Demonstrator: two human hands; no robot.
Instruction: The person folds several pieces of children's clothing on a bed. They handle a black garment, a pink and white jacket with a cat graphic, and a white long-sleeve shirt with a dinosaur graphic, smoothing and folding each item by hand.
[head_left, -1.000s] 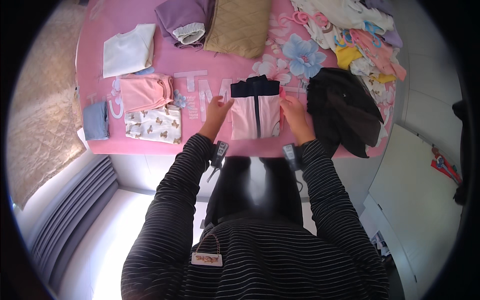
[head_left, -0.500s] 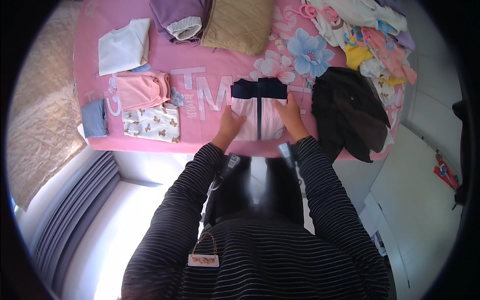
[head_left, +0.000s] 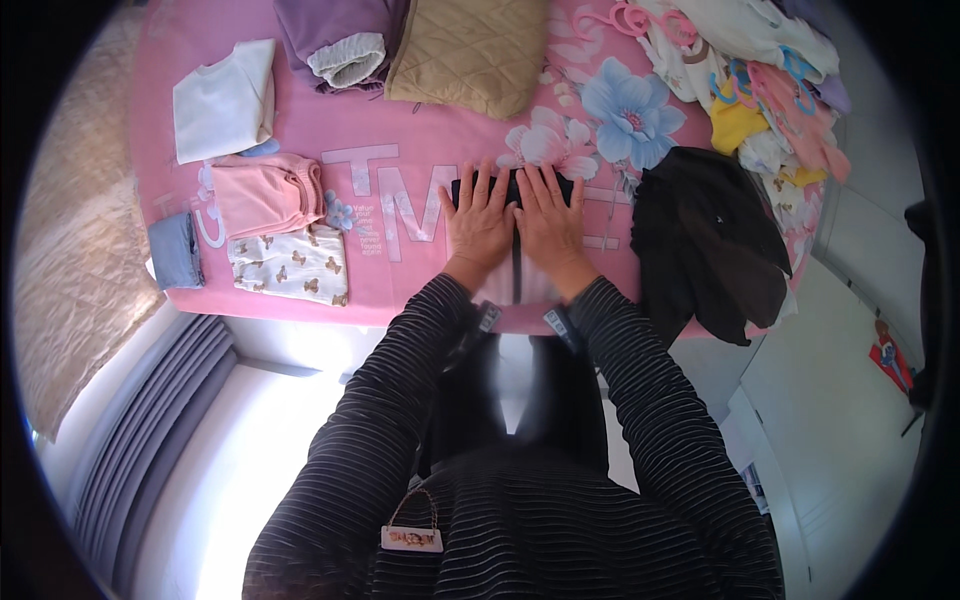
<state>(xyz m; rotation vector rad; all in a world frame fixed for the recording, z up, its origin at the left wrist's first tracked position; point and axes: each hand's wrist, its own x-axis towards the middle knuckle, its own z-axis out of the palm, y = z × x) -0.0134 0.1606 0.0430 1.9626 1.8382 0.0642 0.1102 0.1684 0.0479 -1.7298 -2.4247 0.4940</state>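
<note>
A folded pink garment with a black top band and a dark centre stripe [head_left: 517, 270] lies at the near middle of the bed. Flat on its left half rests my left hand [head_left: 482, 222], fingers stretched out and pointing away from me. Beside it, my right hand [head_left: 549, 218] presses on the right half with its fingers spread, the thumbs nearly meeting. Much of the garment is hidden under both palms. To the right lies a loose black garment [head_left: 705, 235], apart from my hand.
Folded clothes sit at left: a white top [head_left: 222, 105], pink trousers [head_left: 262, 195], bear-print cloth [head_left: 290, 268] and a blue-grey piece [head_left: 174, 252]. Behind are a purple garment [head_left: 320, 30] and a tan quilted one [head_left: 465, 55]. Clothes with hangers [head_left: 770, 90] heap at far right.
Both hands have moved from gripping the garment's sides to lying flat on top of it, fingers extended. My view has shifted slightly.
</note>
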